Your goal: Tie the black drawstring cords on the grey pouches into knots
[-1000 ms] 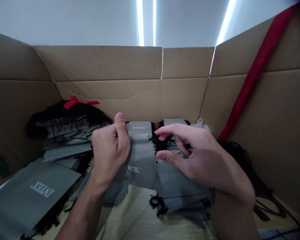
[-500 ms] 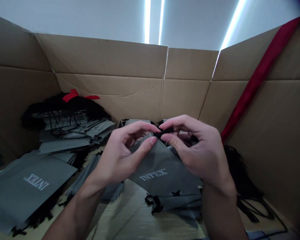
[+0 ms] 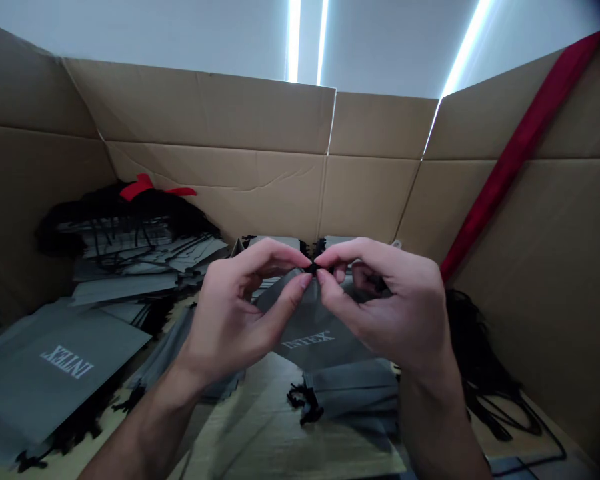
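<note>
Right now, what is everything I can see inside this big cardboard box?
held grey pouch: one, grey with white INTEX print, hanging below both hands
black drawstring: one, black, pinched between both hands' fingertips
pouch stack: one pile, grey with black cords, back left
red tie: one, red, atop the stack
flat pouch: one, grey, front left
lying pouch: at least one, grey, on the floor under the hands
loose cords: a tangle, black, right side
cardboard walls: several panels, brown, all round
red strip: one, red, slanting on right wall
left hand: one, bare, pinching the drawstring
right hand: one, bare, pinching the drawstring
</note>
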